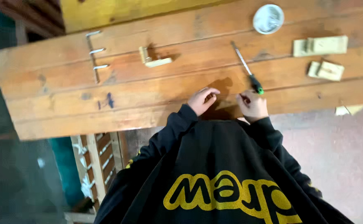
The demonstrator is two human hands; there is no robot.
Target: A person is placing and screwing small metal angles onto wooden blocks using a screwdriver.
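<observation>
View looks down over a person in a black sweatshirt w/ yellow lettering, standing at a worn wooden tabletop [65,87] made of long planks.

Both hands rest at the near edge of the tabletop, close together. Left hand [204,99] is loosely curled, fingers bent inward; something small may be pinched in the fingertips, but it's too small to tell. Right hand [252,105] is also half closed, fingers curled, sitting just beside the green handle end of a screwdriver [247,68]; cannot tell if it grips anything, and it looks to be touching or nearly touching the handle, not wrapped around it.

The screwdriver lies flat on the tabletop. Its long axis runs diagonally: green-and-black handle near & right, by the right hand, thin metal shaft pointing far & left, tip toward the middle of the planks.

Judgement: to take the tool cleanly, close around the handle, not the shaft, and keep the tip aimed away from the left hand.

Elsewhere: a bent metal bracket [93,54] w/ prongs at far left, a small L-shaped wood piece [154,60] mid-table, a round white lid [268,18] at far right, and two pale wood blocks [320,45] [325,69] at right.
</observation>
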